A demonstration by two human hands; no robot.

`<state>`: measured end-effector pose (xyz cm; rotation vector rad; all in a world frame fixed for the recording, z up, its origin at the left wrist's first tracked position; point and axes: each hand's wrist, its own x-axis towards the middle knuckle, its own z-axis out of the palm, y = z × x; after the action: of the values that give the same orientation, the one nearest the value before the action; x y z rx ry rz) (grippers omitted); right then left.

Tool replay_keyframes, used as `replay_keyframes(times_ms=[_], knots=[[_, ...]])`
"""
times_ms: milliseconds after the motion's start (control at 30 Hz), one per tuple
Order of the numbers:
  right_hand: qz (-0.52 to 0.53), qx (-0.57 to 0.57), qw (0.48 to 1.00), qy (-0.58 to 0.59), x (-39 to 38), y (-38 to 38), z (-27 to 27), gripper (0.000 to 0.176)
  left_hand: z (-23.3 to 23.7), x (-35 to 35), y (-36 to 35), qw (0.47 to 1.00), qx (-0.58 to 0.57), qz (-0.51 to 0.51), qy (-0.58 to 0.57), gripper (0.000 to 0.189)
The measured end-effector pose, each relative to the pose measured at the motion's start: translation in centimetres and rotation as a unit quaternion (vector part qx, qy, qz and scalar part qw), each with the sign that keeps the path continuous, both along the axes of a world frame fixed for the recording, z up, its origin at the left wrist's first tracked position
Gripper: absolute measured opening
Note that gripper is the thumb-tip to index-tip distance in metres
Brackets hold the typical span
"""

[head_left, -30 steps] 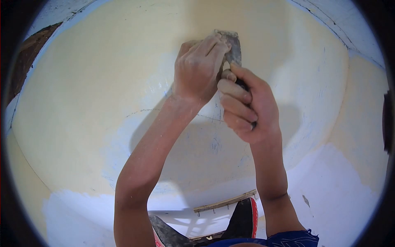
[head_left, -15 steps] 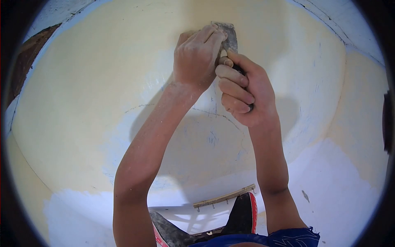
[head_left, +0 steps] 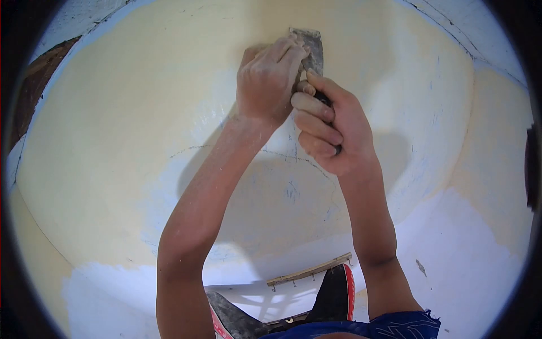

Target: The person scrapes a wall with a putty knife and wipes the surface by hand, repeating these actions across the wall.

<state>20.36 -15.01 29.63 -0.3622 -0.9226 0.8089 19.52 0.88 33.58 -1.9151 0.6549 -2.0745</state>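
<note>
My right hand (head_left: 333, 121) is wrapped round the black handle of a putty knife (head_left: 315, 52), whose grey, smeared blade points up. My left hand (head_left: 268, 82), dusty with whitish powder, is closed beside the blade, its fingertips against the blade's left side. What those fingers hold, if anything, is hidden. Both hands are close together in front of a yellowish wall (head_left: 169, 101) with blue-white patches and a thin crack below the hands.
Low in the view, a wooden strip with hooks (head_left: 309, 270) is on the white lower part of the wall. A brown object (head_left: 39, 85) shows at the upper left edge, and a dark object (head_left: 530, 169) at the right edge.
My right hand has shifted slightly left and up along the handle area. My left hand has moved a little left and down, still beside the blade.
</note>
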Motion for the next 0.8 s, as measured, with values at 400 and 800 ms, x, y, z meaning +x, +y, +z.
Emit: replay_keyframes(times_ms=[400, 800], knots=[[-0.014, -0.021, 0.999, -0.04, -0.1, -0.5, 0.3, 0.033, -0.3, -0.4, -0.5, 1.0, -0.013, 0.013, -0.002, 0.023], [-0.015, -0.031, 0.999, -0.034, -0.3, -0.6, 0.6, 0.032, -0.3, -1.1, -0.8, 1.0, -0.024, 0.012, 0.007, 0.024]])
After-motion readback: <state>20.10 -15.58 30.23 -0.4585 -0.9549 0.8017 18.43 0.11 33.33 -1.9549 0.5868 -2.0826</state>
